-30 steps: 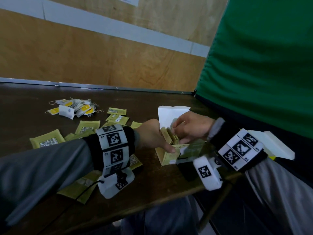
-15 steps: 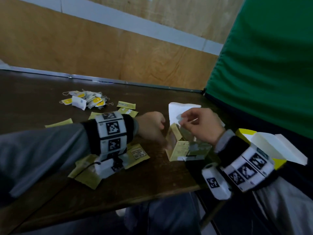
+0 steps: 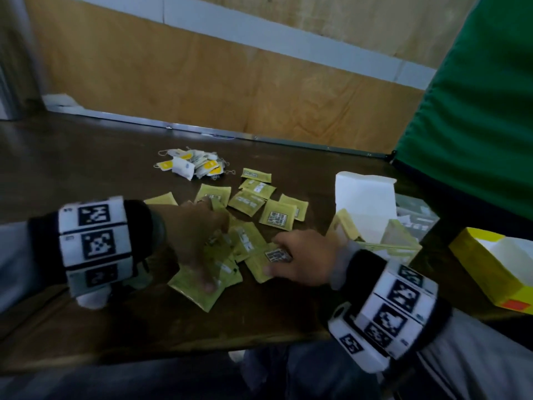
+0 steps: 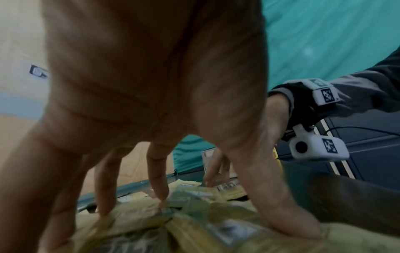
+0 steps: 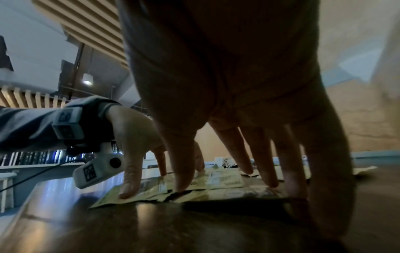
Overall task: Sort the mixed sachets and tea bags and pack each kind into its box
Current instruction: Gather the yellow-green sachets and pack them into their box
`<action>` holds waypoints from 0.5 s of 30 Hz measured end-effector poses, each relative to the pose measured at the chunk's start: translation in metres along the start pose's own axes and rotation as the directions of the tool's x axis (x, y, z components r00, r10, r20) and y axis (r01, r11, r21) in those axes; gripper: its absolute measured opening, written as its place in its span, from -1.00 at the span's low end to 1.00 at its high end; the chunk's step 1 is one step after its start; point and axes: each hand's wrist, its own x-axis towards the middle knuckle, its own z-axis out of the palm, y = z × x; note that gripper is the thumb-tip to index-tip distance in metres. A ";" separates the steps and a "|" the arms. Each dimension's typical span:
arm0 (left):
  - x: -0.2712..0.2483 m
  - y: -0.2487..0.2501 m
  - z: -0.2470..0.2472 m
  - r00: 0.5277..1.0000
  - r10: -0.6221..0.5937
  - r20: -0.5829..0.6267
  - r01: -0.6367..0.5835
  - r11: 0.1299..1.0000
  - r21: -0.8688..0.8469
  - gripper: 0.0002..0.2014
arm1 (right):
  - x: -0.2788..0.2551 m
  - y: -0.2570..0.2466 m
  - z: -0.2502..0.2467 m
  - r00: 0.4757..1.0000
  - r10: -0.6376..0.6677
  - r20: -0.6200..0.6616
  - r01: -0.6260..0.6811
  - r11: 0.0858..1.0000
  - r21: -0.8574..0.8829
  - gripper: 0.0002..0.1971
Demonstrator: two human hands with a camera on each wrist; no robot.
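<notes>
Several green sachets lie scattered mid-table, and a heap of them sits near the front edge. My left hand presses spread straight fingers onto that heap. My right hand lies beside it, its straight fingertips resting on a sachet. The open green box, with its white lid raised, stands to the right of my hands. A pile of white and yellow tea bags lies farther back. The open yellow box sits at the far right.
The dark wooden table ends at a metal strip below a plywood wall. Green cloth hangs at the right. The table's front edge runs just below my wrists.
Both hands have left the green box and moved left onto the heap of green sachets. The head view has swung left and down.
</notes>
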 end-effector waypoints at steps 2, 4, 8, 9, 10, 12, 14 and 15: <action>-0.027 0.025 -0.021 0.997 -0.036 0.067 0.037 0.999 -0.010 0.13 | 0.013 -0.006 0.002 0.999 0.018 0.030 -0.017 1.000 -0.020 -0.35; -0.035 0.039 -0.034 0.995 -0.062 0.080 0.065 0.997 -0.029 0.24 | 0.022 -0.007 0.001 0.997 0.057 0.058 -0.055 0.998 -0.026 -0.28; -0.034 0.046 -0.053 0.990 -0.123 0.075 0.132 0.983 -0.131 0.13 | 0.029 -0.004 -0.005 0.985 0.141 0.101 -0.151 0.984 0.095 -0.10; -0.035 0.047 -0.059 0.992 -0.109 0.056 0.116 0.982 -0.147 0.05 | 0.029 -0.004 -0.006 0.981 0.163 0.104 -0.175 0.977 0.121 -0.10; -0.035 0.047 -0.064 0.995 -0.095 0.033 0.100 0.980 -0.169 -0.01 | 0.027 -0.003 -0.008 0.978 0.182 0.099 -0.197 0.967 0.164 -0.14; -0.034 0.044 -0.073 0.996 -0.086 -0.026 0.077 0.969 -0.236 -0.10 | 0.020 0.001 -0.011 0.972 0.228 0.051 -0.233 0.934 0.270 -0.35; -0.032 0.038 -0.080 0.991 -0.094 -0.093 0.054 0.930 -0.362 -0.24 | 0.006 0.006 -0.017 0.967 0.254 -0.026 -0.230 0.908 0.349 -0.58; -0.032 0.036 -0.082 0.986 -0.099 -0.131 0.031 0.897 -0.440 -0.31 | -0.002 0.011 -0.020 0.963 0.260 -0.075 -0.208 0.887 0.413 -0.68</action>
